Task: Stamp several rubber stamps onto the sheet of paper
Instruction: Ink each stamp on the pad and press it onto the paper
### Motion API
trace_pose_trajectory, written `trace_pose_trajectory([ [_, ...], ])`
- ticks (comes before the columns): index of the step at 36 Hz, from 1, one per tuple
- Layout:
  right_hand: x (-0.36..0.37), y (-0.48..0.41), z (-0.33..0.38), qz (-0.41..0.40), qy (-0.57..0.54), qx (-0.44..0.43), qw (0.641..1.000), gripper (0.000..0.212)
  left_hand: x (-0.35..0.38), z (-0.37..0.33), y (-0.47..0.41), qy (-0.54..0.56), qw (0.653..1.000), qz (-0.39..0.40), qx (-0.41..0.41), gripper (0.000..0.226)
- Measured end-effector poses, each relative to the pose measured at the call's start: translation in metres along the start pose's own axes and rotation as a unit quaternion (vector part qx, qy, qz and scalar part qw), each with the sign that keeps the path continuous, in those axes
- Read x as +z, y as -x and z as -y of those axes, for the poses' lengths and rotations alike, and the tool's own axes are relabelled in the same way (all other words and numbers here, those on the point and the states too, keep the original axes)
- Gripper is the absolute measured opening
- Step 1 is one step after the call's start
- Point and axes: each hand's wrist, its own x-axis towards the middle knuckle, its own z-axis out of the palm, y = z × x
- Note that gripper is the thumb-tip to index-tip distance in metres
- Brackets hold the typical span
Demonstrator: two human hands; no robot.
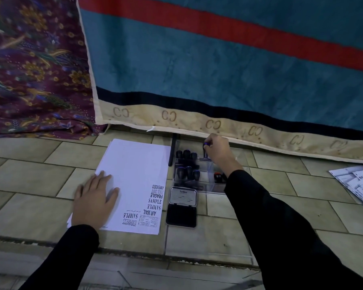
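A white sheet of paper (pixel 134 174) lies on the tiled floor, with several black stamped words along its near right side. My left hand (pixel 94 199) rests flat on the sheet's near left part, fingers straight. To the right stands a clear plastic box (pixel 208 185) holding several black-handled rubber stamps (pixel 187 164). My right hand (pixel 218 151) reaches into the box's far end and grips the dark handle of one rubber stamp (pixel 205 150). An open ink pad (pixel 181 214) with its lid (pixel 183 196) raised lies just in front of the box.
A teal blanket (pixel 218 70) with red stripe and beige border hangs right behind the box. Purple floral cloth (pixel 34 70) is at the far left. Printed papers (pixel 356 185) lie at the right edge. A black pen-like stick (pixel 172 151) lies between paper and box.
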Motion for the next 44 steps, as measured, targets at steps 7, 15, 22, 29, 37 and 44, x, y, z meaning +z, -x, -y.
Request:
trace_pose_trajectory([
  [7, 0.009, -0.001, 0.009, 0.073, 0.082, -0.012, 0.994, 0.011, 0.0, 0.001, 0.0, -0.002, 1.0, -0.001, 0.0, 0.064],
  [15, 0.021, 0.0, 0.014, 0.115, 0.202, -0.022, 0.972, 0.019, 0.002, 0.003, -0.001, 0.003, 1.0, 0.001, 0.001, 0.063],
  [22, 0.028, 0.002, 0.02, 0.138, 0.248, -0.037, 0.958, 0.026, 0.001, 0.002, 0.0, 0.01, 1.0, 0.002, 0.002, 0.063],
  [29, 0.025, 0.01, 0.019, 0.122, 0.234, -0.057, 0.963, 0.024, -0.004, 0.002, 0.0, 0.031, 0.999, 0.01, 0.0, 0.062],
  [37, 0.006, 0.039, 0.013, 0.04, 0.123, -0.041, 0.991, 0.019, -0.01, 0.013, -0.016, 0.077, 0.992, 0.096, -0.019, 0.057],
  [44, 0.003, 0.105, 0.006, -0.018, -0.017, -0.037, 0.999, 0.01, -0.019, 0.009, -0.02, 0.017, 0.997, 0.08, 0.011, 0.056],
])
